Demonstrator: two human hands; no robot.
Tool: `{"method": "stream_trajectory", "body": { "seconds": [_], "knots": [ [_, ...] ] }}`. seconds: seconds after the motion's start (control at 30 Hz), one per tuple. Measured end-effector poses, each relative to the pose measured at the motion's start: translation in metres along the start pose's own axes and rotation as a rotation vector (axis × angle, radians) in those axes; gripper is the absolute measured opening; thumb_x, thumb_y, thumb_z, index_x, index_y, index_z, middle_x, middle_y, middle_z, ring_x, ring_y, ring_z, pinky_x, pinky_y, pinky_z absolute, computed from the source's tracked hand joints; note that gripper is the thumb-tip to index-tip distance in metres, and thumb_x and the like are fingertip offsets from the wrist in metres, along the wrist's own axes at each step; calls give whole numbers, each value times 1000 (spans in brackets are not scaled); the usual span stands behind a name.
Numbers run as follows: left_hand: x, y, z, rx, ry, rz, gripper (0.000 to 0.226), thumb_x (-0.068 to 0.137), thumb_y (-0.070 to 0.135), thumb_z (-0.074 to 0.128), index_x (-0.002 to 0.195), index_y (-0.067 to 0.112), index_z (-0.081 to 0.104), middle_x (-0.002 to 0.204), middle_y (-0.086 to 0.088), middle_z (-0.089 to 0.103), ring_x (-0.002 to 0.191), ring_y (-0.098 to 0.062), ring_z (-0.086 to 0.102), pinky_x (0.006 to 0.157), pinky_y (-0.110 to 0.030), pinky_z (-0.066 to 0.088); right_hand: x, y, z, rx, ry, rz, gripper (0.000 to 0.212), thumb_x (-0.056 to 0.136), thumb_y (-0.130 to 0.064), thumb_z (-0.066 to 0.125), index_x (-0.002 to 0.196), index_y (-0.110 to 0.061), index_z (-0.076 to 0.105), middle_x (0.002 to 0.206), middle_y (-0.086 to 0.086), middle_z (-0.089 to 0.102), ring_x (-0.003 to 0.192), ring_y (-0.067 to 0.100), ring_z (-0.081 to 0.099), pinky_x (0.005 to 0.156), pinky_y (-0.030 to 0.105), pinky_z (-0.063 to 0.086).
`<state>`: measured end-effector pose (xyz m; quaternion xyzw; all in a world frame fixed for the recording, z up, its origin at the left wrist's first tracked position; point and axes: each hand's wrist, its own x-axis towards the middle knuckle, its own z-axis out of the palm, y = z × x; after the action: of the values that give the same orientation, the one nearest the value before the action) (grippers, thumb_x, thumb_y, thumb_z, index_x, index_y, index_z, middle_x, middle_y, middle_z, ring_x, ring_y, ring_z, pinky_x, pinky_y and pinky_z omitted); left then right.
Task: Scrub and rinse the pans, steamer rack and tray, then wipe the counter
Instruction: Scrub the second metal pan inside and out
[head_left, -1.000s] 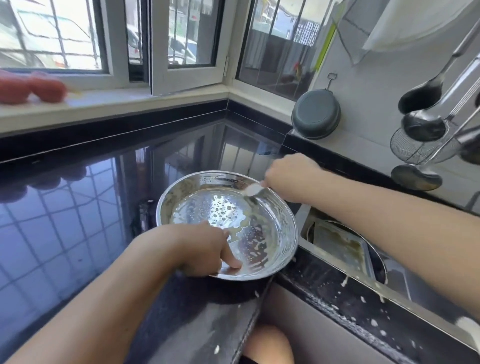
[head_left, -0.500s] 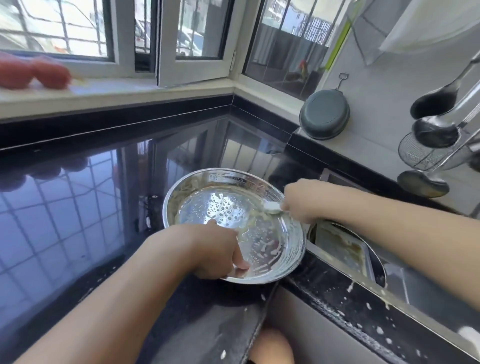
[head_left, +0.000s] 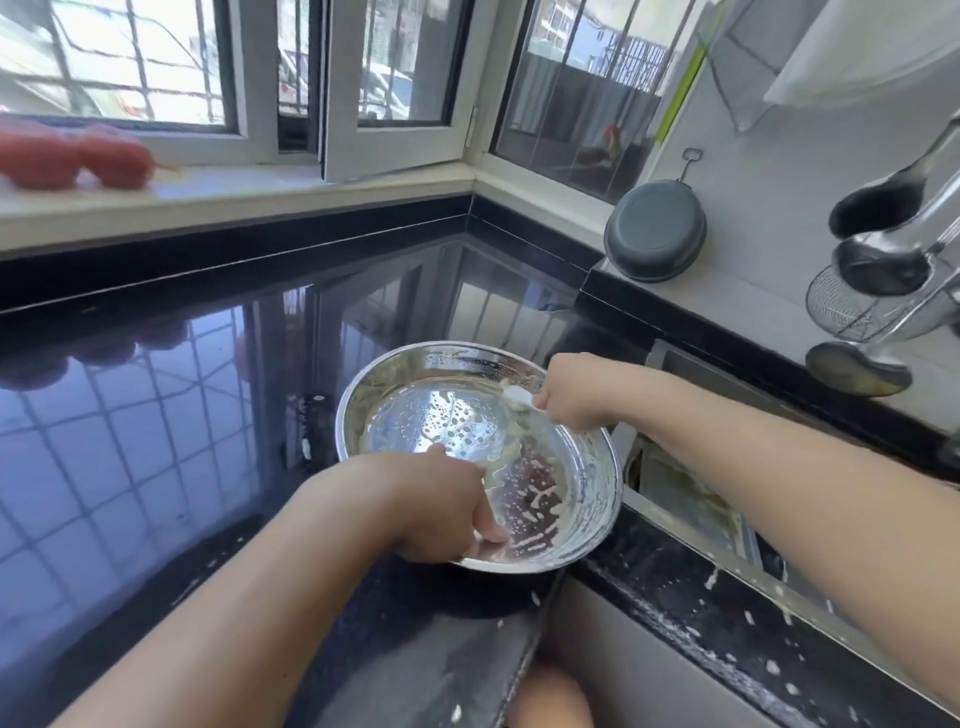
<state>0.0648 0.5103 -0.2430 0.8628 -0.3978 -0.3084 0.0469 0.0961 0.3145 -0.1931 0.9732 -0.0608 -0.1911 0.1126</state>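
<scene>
A round, shallow steel pan (head_left: 457, 410), wet and streaked with white suds, sits on the black counter (head_left: 156, 447) beside the sink. My left hand (head_left: 441, 509) grips its near rim, thumb inside the pan. My right hand (head_left: 576, 389) is curled round a small white scrubber (head_left: 517, 397) and presses it against the pan's far right wall. In the sink at the right lies a dirty tray (head_left: 680, 499), partly hidden by my right forearm.
The sink's edge (head_left: 691, 577) is flecked with foam. A dark round lid (head_left: 654, 231) hangs on the tiled wall, with ladles and a wire skimmer (head_left: 862, 306) further right. Red things (head_left: 72, 156) lie on the window sill. My knee shows below the counter's front edge.
My right hand moved with the scrubber from the pan's far rim down to its right side, then back up towards the far right wall. My left hand kept hold of the near rim.
</scene>
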Motion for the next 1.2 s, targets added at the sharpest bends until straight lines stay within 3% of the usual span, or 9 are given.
{"method": "stream_trajectory", "body": {
  "seconds": [0.1, 0.23, 0.3, 0.4, 0.5, 0.73, 0.97, 1.1, 1.2],
  "knots": [
    [1, 0, 0, 8, 6, -1, 38, 106, 39, 49, 140, 56, 52, 171, 15, 5, 158, -26, -5, 125, -56, 15, -13, -3, -4, 62, -127, -83, 30, 98, -15, 55, 123, -20, 71, 94, 5, 72, 68, 22, 53, 63, 29, 44],
    [3, -2, 2, -30, 17, 8, 34, 104, 45, 52, 136, 57, 57, 169, 20, 7, 158, -22, -3, 124, -55, 17, -25, 11, 3, -60, -56, -21, 39, 102, -12, 43, 134, -20, 65, 132, 9, 63, 110, 29, 64, 91, 34, 53],
    [3, -2, 3, -33, 33, 7, 31, 102, 42, 55, 128, 57, 62, 168, 19, 16, 158, -22, 9, 123, -51, 23, -34, 7, 10, 34, -73, -80, 37, 102, -16, 48, 133, -24, 66, 131, 1, 66, 108, 24, 65, 93, 35, 53],
    [2, -4, 0, -62, 88, 11, 17, 95, 32, 62, 90, 46, 71, 149, 14, 51, 125, -21, 55, 97, -36, 51, -46, 1, 21, 211, -97, -151, 38, 100, -21, 55, 135, -33, 64, 129, -8, 68, 102, 17, 66, 96, 34, 53],
    [-1, -12, -3, -159, 258, -66, 14, 88, 19, 64, 91, 26, 76, 112, 7, 73, 101, -23, 69, 75, -33, 60, -44, 13, 25, 30, 64, 6, 48, 99, -10, 40, 136, -30, 63, 131, 8, 63, 94, 25, 65, 87, 34, 56],
    [-12, -18, -12, -212, 457, -173, 35, 91, -2, 42, 94, 22, 67, 88, 11, 56, 77, -7, 49, 66, -24, 39, -60, -13, 33, 93, 9, -170, 41, 104, -22, 46, 138, -39, 59, 139, 0, 61, 114, 25, 60, 98, 33, 49],
    [6, -52, 4, -138, 939, -384, 48, 81, 1, 54, 127, 15, 57, 122, -8, 53, 112, -29, 45, 97, -41, 39, -70, -1, 15, -39, -96, -195, 40, 101, -23, 49, 134, -39, 63, 120, -6, 68, 92, 22, 65, 86, 34, 56],
    [11, -61, 12, -205, 776, -467, 48, 87, 5, 53, 133, 14, 40, 121, -7, 57, 113, -28, 46, 110, -46, 34, -32, 7, -23, -471, 164, 18, 25, 100, -19, 47, 116, -23, 67, 118, 5, 67, 86, 29, 59, 72, 36, 47],
    [11, -58, 11, -300, 779, -423, 73, 90, 0, 46, 158, 15, 23, 141, -8, 48, 130, -30, 46, 121, -47, 28, -7, -19, -46, -715, 328, -211, 32, 101, -15, 48, 124, -25, 67, 120, 3, 67, 103, 32, 68, 68, 35, 44]
  ]
}}
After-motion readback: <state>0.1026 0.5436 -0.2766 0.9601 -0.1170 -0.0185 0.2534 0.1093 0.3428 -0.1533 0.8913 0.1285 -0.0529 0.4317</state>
